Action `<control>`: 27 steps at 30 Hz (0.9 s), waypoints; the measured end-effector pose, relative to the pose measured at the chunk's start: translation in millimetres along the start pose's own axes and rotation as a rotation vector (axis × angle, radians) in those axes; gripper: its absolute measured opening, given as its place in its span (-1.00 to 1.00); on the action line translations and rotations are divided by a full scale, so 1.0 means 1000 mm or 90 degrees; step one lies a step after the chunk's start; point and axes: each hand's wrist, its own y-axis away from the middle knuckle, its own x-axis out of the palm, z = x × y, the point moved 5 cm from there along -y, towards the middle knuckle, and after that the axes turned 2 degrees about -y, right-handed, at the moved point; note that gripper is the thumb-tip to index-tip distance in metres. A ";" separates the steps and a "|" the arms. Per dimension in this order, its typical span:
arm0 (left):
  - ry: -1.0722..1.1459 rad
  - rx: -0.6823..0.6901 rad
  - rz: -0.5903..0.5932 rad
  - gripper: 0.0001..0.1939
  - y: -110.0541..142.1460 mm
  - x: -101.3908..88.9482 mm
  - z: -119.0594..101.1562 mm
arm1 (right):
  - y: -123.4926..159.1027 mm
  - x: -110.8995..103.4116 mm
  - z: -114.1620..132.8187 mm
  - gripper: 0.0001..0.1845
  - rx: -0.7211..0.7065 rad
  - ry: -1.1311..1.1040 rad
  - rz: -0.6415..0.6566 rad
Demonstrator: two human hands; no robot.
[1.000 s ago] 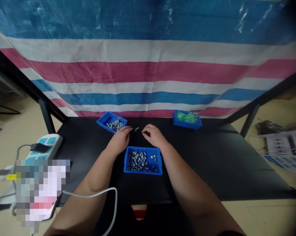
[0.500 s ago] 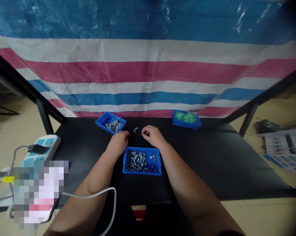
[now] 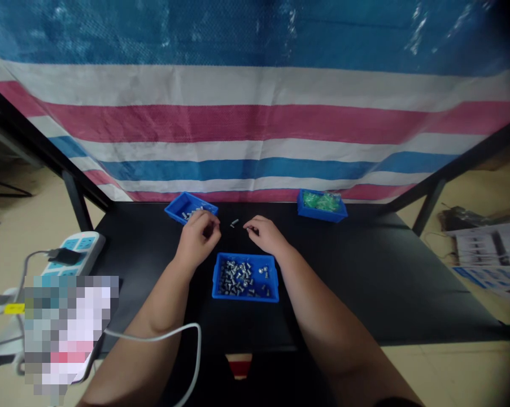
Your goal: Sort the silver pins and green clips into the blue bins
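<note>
My left hand is raised beside the left blue bin, its thumb and fingertips pinched together. Whatever may be between them is too small to make out. Curled on the black table, my right hand also has thumb and forefinger closed, with a tiny dark bit at the tips that I cannot name. Between the hands lie small metal pieces, one of them a grey cylinder. The left blue bin contains grey metal cylinders, partly covered by my left hand. Nearer me, a blue tray holds many silvery screws.
At the back right stands a blue bin of green plastic packets. A power strip and a blurred-out phone are at the left edge, with a white cable crossing my left forearm. A striped sheet hangs behind the table.
My left hand has lifted and shifted slightly left, now covering part of the left bin, and its fingers have drawn into a pinch. My right hand has barely moved.
</note>
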 end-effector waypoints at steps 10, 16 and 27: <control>-0.156 -0.120 -0.085 -0.90 -0.002 -0.013 0.033 | 0.006 -0.009 -0.002 -0.76 -0.002 -0.060 -0.020; -0.265 -0.211 0.019 -0.82 0.001 -0.005 0.047 | 0.006 -0.010 -0.001 -0.78 -0.008 -0.065 -0.013; -0.304 -0.166 0.107 -0.68 0.002 0.003 0.041 | 0.020 -0.046 0.006 -0.85 0.060 -0.358 0.040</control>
